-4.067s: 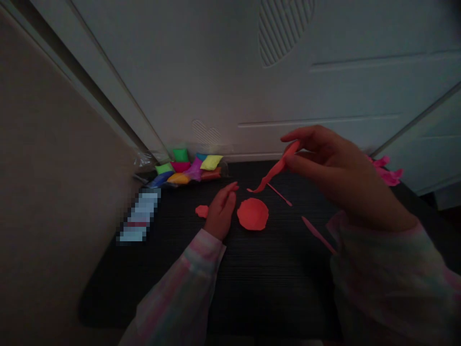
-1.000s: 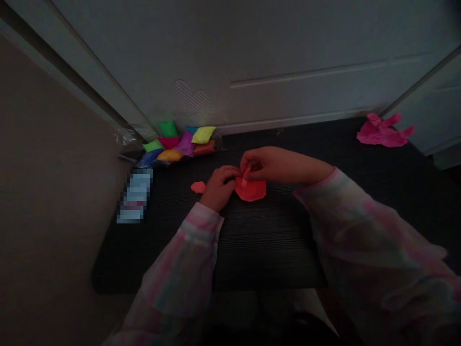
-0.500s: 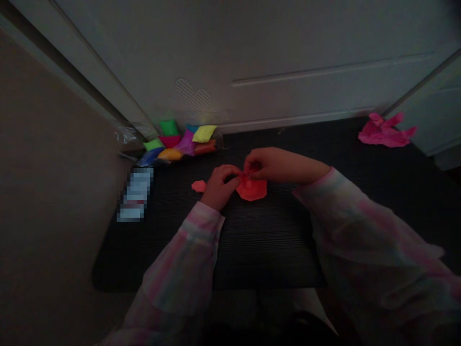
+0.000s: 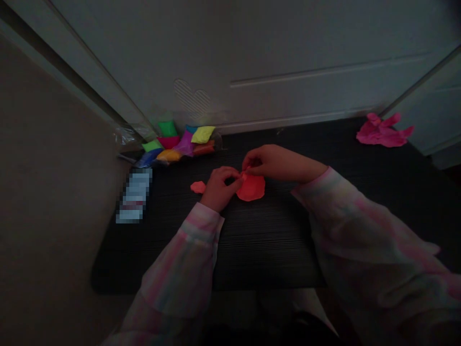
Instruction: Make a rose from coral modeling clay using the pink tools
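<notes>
A flattened piece of bright coral-red modelling clay (image 4: 252,188) lies on the dark table under my fingers. My left hand (image 4: 221,187) pinches its upper left edge between thumb and fingertips. From the upper right, my right hand (image 4: 266,161) closes its thumb and fingers on the top of the same clay, close to the left fingertips. The exact contact between fingertips and clay is partly hidden. Just left of my left hand lies a smaller lump of the same coral clay (image 4: 198,187).
Several coloured clay packets (image 4: 185,144) sit in clear plastic at the back left. A phone with a blurred screen (image 4: 135,196) lies before them. A pink clay shape with raised points (image 4: 384,132) stands at the far right. A pale panel (image 4: 306,62) borders the table's (image 4: 266,254) back.
My fingers have shifted slightly at the clay's top edge. A small raised strip seen on the clay's middle earlier no longer shows there, and more of its flat surface is visible.
</notes>
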A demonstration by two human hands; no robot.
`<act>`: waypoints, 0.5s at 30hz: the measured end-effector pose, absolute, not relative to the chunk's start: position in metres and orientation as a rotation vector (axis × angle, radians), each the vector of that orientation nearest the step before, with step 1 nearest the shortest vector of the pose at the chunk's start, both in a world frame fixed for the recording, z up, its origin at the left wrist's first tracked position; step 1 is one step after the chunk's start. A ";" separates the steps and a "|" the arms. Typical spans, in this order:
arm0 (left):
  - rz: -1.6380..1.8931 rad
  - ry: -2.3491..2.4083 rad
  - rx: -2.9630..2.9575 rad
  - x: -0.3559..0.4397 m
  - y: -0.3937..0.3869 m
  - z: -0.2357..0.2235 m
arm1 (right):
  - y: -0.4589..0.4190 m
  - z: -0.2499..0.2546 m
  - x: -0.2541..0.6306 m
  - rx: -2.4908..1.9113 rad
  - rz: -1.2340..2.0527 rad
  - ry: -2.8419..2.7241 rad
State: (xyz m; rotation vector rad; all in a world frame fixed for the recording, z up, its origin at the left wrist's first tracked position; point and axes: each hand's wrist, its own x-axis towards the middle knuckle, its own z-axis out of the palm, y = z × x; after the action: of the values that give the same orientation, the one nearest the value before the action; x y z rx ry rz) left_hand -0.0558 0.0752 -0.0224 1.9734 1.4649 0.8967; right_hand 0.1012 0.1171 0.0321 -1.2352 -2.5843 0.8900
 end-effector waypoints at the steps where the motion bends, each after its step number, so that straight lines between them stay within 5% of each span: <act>1: 0.891 1.471 1.983 -0.056 0.075 -0.023 | 0.117 0.032 0.101 -1.241 0.876 -2.601; 15: 0.880 1.460 2.013 -0.056 0.074 -0.025 | 0.118 0.033 0.103 -1.218 0.798 -2.740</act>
State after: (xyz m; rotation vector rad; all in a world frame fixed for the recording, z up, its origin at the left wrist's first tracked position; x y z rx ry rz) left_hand -0.0561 0.0741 -0.0248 2.0133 1.4603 0.8796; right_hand 0.1033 0.1180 0.0325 -1.2180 -2.7404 0.7983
